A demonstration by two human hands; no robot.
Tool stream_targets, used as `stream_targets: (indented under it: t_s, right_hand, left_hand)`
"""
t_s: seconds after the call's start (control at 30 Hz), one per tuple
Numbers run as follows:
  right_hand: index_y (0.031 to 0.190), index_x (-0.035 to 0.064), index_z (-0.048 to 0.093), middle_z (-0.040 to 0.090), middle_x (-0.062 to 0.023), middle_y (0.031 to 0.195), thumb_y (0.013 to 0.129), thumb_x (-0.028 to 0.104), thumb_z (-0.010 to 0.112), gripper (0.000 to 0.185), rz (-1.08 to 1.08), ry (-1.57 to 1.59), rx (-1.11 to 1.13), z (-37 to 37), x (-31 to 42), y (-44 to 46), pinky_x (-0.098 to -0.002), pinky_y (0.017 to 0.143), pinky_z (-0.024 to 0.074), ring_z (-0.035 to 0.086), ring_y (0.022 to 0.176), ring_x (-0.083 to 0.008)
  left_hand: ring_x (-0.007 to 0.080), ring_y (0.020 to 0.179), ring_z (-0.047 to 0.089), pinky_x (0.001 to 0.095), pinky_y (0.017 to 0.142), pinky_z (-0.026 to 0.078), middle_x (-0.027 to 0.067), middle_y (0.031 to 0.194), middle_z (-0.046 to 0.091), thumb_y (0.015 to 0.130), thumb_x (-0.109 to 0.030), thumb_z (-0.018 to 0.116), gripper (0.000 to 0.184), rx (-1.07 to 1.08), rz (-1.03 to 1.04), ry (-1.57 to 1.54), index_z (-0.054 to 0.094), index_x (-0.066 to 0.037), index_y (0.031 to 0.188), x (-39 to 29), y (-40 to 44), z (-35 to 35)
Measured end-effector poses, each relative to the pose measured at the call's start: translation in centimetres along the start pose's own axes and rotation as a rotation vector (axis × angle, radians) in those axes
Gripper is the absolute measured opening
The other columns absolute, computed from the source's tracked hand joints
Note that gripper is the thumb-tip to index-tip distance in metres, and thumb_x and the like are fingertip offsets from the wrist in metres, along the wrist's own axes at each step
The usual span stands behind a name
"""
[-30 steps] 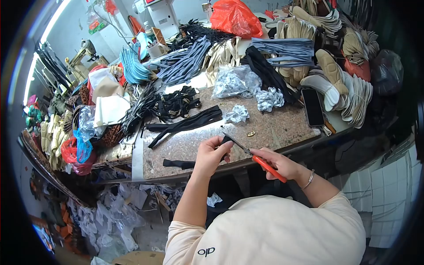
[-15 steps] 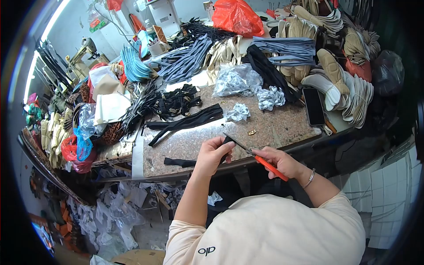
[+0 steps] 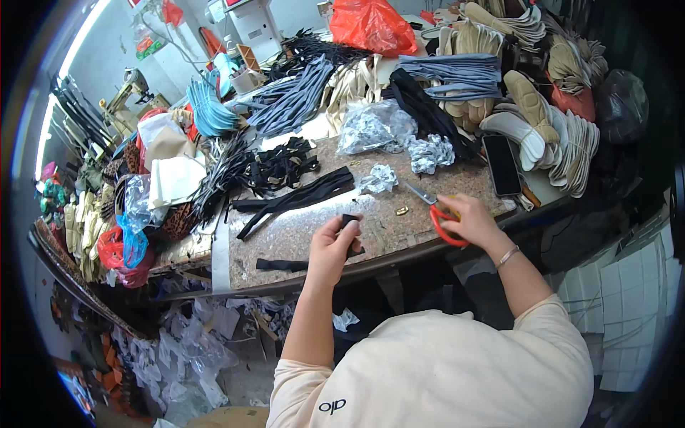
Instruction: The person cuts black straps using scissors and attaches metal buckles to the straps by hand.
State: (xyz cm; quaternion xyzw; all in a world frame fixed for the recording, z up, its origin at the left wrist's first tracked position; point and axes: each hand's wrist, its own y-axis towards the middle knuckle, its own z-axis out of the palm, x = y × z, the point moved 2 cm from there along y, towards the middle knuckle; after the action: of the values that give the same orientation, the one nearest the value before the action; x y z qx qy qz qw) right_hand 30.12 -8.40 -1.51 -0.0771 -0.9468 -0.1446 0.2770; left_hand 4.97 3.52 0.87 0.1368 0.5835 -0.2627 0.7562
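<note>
My left hand (image 3: pixel 333 246) pinches a black strip (image 3: pixel 349 220) above the front edge of the stone slab (image 3: pixel 285 240); part of the strip shows past the fingertips. To its right, my right hand (image 3: pixel 467 220) is on the red handles of the scissors (image 3: pixel 422 192), whose blades point up and left over the slab. A small gold metal piece (image 3: pixel 402 211) lies between the two hands. Another black strip piece (image 3: pixel 282 265) rests on the slab left of my left hand. Longer black strips (image 3: pixel 296 200) lie farther back.
Crumpled silver foil (image 3: pixel 378 179) and a clear bag of foil (image 3: pixel 377 127) lie behind the hands. A phone (image 3: pixel 502 165) is at the right. Bundles of grey-blue strips (image 3: pixel 292 96) and stacked beige pads (image 3: pixel 531 107) line the back. A red bag (image 3: pixel 372 27) stands behind.
My right hand has moved up and away from my left hand with the scissors, whose blades were beside the strip before. My left hand keeps the strip. The view has shifted slightly.
</note>
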Motion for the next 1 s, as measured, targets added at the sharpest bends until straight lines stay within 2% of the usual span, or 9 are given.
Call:
stream_targets:
  t_s: [0.1,0.17,0.23,0.27,0.53,0.67,0.7,0.83,1.0]
  right_hand:
    - [0.107,0.0049,0.062,0.059,-0.0106,0.092,0.070,0.009,0.065,0.037,0.026,-0.283,-0.078,-0.1,-0.8,1.7,-0.0328,0.073,0.0470,0.057,0.079,-0.0266]
    - [0.098,0.0062,0.064,0.059,-0.0092,0.095,0.071,0.009,0.064,0.028,-0.169,-0.373,-0.311,0.3,1.7,2.7,-0.0331,0.078,0.0456,0.056,0.085,-0.0252]
    - [0.092,0.0068,0.063,0.058,-0.0082,0.096,0.071,0.007,0.063,0.020,-0.179,-0.256,-0.160,1.0,2.8,3.0,-0.0318,0.082,0.0442,0.055,0.087,-0.0234]
    - [0.092,0.0072,0.063,0.058,-0.0075,0.095,0.072,0.007,0.063,0.020,-0.373,-0.089,-0.051,4.4,2.5,4.1,-0.0318,0.082,0.0444,0.054,0.085,-0.0238]
    - [0.092,0.0057,0.064,0.061,-0.0039,0.090,0.076,0.006,0.060,0.016,-0.382,-0.252,-0.015,6.3,3.4,5.7,-0.0265,0.071,0.0478,0.057,0.079,-0.0185]
    - [0.091,0.0035,0.064,0.063,-0.0061,0.082,0.081,0.004,0.059,0.011,0.232,1.236,0.222,4.8,6.1,6.0,-0.0217,0.065,0.0493,0.060,0.072,-0.0144]
    - [0.091,0.0035,0.064,0.063,-0.0061,0.082,0.081,0.004,0.059,0.011,0.233,1.238,0.232,5.2,6.6,5.9,-0.0217,0.065,0.0493,0.060,0.072,-0.0144]
    - [0.092,0.0019,0.063,0.064,-0.0078,0.082,0.084,0.003,0.058,0.010,0.319,1.749,0.323,6.1,8.3,5.1,-0.0186,0.062,0.0494,0.060,0.068,-0.0109]
    - [0.093,0.0014,0.063,0.065,-0.0076,0.083,0.083,0.002,0.059,0.012,0.089,1.349,0.205,5.9,9.6,4.2,-0.0188,0.065,0.0500,0.060,0.070,-0.0112]
  left_hand:
    - [0.0104,0.061,0.049,0.0193,0.057,0.041,0.0061,0.079,0.056,0.087,-0.012,0.055,0.019,0.030,-0.005,-0.040,0.059,0.001,0.100,0.7,0.4,-0.6]
    - [0.0103,0.064,0.048,0.0189,0.059,0.040,0.0063,0.083,0.056,0.089,-0.014,0.053,0.023,0.040,-0.014,-0.079,0.057,0.001,0.106,1.4,0.4,-1.0]
    - [0.0103,0.064,0.048,0.0188,0.059,0.040,0.0062,0.084,0.056,0.089,-0.014,0.053,0.023,0.039,-0.019,-0.094,0.057,0.001,0.107,1.6,0.3,-0.7]
    - [0.0103,0.064,0.048,0.0187,0.059,0.040,0.0060,0.084,0.056,0.090,-0.014,0.053,0.024,0.039,-0.017,-0.108,0.057,0.002,0.107,1.6,0.4,-0.5]
    - [0.0101,0.065,0.048,0.0190,0.059,0.039,0.0052,0.088,0.056,0.089,-0.012,0.053,0.025,0.022,-0.026,-0.168,0.055,0.000,0.111,1.6,0.2,-1.8]
    - [0.0095,0.065,0.047,0.0192,0.060,0.039,0.0050,0.088,0.056,0.088,-0.010,0.055,0.026,0.005,0.051,-0.059,0.056,-0.003,0.113,1.5,0.5,0.5]
    - [0.0095,0.065,0.047,0.0192,0.060,0.039,0.0050,0.088,0.056,0.088,-0.010,0.055,0.026,-0.004,0.049,-0.060,0.056,-0.003,0.113,1.7,0.2,0.9]
    - [0.0092,0.065,0.047,0.0192,0.060,0.040,0.0049,0.087,0.055,0.086,-0.009,0.057,0.029,-0.050,0.247,0.199,0.055,-0.005,0.114,1.1,0.0,2.7]
    - [0.0097,0.066,0.048,0.0189,0.061,0.041,0.0054,0.086,0.055,0.084,-0.009,0.058,0.038,-0.039,0.273,0.228,0.049,-0.004,0.121,1.7,0.4,1.5]
